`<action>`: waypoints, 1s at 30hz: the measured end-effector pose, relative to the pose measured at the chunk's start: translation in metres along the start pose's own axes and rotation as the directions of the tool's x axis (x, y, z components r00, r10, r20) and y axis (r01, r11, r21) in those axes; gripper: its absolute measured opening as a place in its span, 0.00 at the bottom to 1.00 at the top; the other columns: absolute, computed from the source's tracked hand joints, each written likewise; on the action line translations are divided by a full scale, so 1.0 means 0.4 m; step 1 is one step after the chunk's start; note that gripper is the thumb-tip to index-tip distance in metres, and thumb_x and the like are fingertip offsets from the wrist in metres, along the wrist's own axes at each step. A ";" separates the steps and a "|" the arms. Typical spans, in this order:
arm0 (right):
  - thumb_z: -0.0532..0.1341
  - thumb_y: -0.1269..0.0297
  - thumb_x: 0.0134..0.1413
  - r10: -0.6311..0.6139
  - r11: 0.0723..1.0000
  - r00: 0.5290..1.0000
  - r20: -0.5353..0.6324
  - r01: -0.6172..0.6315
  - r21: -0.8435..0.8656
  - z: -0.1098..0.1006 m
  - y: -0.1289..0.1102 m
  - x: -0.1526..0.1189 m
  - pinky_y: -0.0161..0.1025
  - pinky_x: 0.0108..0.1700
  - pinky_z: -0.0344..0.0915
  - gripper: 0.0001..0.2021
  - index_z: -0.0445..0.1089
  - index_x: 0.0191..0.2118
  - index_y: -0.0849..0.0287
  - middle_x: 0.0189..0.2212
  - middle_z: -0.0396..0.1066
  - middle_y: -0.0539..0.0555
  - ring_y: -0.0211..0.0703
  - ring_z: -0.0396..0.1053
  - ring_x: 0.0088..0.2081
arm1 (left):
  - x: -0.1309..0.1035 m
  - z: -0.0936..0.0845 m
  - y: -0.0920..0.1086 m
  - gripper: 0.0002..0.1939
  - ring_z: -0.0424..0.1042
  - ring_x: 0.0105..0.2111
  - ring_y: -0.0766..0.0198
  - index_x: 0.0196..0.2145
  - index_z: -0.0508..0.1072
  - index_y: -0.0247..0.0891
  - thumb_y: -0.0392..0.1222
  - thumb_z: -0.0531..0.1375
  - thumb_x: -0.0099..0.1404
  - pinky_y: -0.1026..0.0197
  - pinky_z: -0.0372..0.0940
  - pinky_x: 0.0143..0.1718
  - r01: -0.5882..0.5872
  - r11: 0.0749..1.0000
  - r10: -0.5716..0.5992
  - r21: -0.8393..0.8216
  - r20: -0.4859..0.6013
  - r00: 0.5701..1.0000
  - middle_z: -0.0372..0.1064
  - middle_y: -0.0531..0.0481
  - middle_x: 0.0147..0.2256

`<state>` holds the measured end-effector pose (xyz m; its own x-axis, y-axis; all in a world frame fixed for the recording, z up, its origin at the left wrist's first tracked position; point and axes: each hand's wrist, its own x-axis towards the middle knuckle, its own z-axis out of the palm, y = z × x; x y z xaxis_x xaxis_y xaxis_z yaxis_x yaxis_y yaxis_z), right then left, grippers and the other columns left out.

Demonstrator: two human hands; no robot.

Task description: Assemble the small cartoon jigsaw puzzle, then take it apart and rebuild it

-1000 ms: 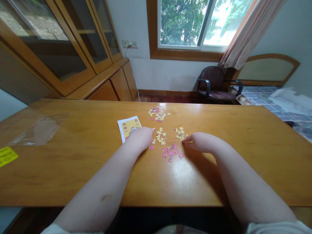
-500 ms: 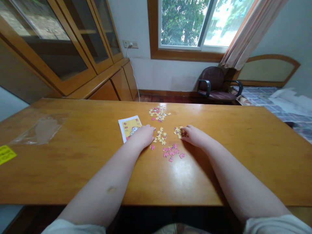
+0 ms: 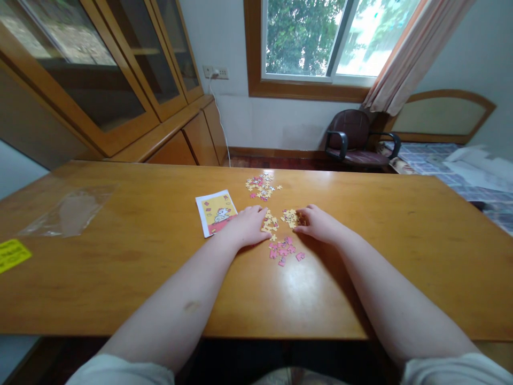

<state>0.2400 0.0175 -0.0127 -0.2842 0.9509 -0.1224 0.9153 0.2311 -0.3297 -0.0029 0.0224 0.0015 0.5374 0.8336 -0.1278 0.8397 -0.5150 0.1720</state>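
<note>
My left hand (image 3: 253,225) rests on the table with thumb and fingers apart, curved round the left side of a group of yellow puzzle pieces (image 3: 270,222). Opposite it, my right hand (image 3: 316,223) is spread at the right edge of a second yellow group (image 3: 289,217), and some pieces lie partly under its fingers. Pink pieces (image 3: 282,249) lie just nearer to me, between the hands. Farther back is a mixed pile (image 3: 261,187) of pink, yellow and pale pieces. A picture card (image 3: 216,212) with a white figure on yellow lies left of my left hand, partly behind it.
On the wooden table (image 3: 420,256), a clear plastic bag (image 3: 76,213) and a yellow label (image 3: 13,255) lie at the left. Beyond stand glass-door cabinets (image 3: 120,69), a chair (image 3: 352,136) and a bed (image 3: 433,160).
My left hand has moved right, and the yellow pieces beside it have shifted right, closer to the other yellow group. More of the card shows. My right hand has shifted slightly left.
</note>
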 end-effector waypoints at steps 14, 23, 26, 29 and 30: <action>0.63 0.56 0.55 -0.065 0.994 0.993 -0.102 0.073 0.077 0.027 0.000 0.018 0.39 0.50 0.64 0.20 0.70 0.50 0.61 0.44 0.66 0.60 0.45 0.69 0.42 | 0.037 0.035 -0.011 0.34 0.58 0.60 0.52 0.60 0.61 0.33 0.55 0.56 0.63 0.56 0.53 0.61 -0.099 0.989 0.088 -0.111 -0.101 0.991 0.56 0.38 0.61; 0.63 0.50 0.52 -0.117 0.993 0.987 -0.109 0.117 -0.009 0.017 0.015 0.012 0.41 0.55 0.61 0.33 0.62 0.59 0.64 0.50 0.65 0.63 0.51 0.66 0.51 | 0.029 0.010 -0.037 0.32 0.59 0.58 0.51 0.59 0.63 0.37 0.55 0.58 0.61 0.54 0.55 0.58 -0.029 0.998 0.023 -0.051 -0.123 0.992 0.59 0.41 0.59; 0.59 0.56 0.57 -0.081 0.997 0.987 -0.139 0.080 -0.010 0.012 0.016 0.016 0.39 0.53 0.61 0.24 0.65 0.56 0.63 0.49 0.68 0.62 0.48 0.68 0.49 | 0.028 -0.008 -0.048 0.19 0.66 0.51 0.54 0.51 0.70 0.36 0.41 0.50 0.66 0.54 0.59 0.54 0.127 0.992 -0.129 -0.022 -0.250 0.960 0.68 0.42 0.52; 0.53 0.62 0.61 0.018 1.000 0.985 -0.174 -0.019 -0.003 0.005 0.013 0.017 0.38 0.48 0.63 0.17 0.69 0.52 0.62 0.43 0.73 0.59 0.46 0.70 0.44 | 0.025 -0.019 -0.056 0.19 0.69 0.47 0.53 0.47 0.74 0.38 0.33 0.49 0.63 0.52 0.61 0.51 0.246 0.969 -0.228 0.027 -0.282 0.932 0.73 0.43 0.45; 0.52 0.62 0.61 0.044 0.999 0.983 -0.178 -0.044 0.003 0.003 0.010 0.016 0.38 0.45 0.63 0.17 0.69 0.51 0.61 0.41 0.74 0.58 0.45 0.71 0.42 | 0.025 -0.020 -0.055 0.19 0.69 0.46 0.52 0.47 0.74 0.39 0.33 0.49 0.62 0.52 0.61 0.50 0.247 0.968 -0.227 0.043 -0.268 0.936 0.74 0.44 0.44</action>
<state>0.2416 0.0244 -0.0158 -0.1887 0.9815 0.0317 0.9261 0.1886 -0.3267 -0.0167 0.0435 0.0042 0.2919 0.9509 0.1032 0.9490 -0.3014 0.0928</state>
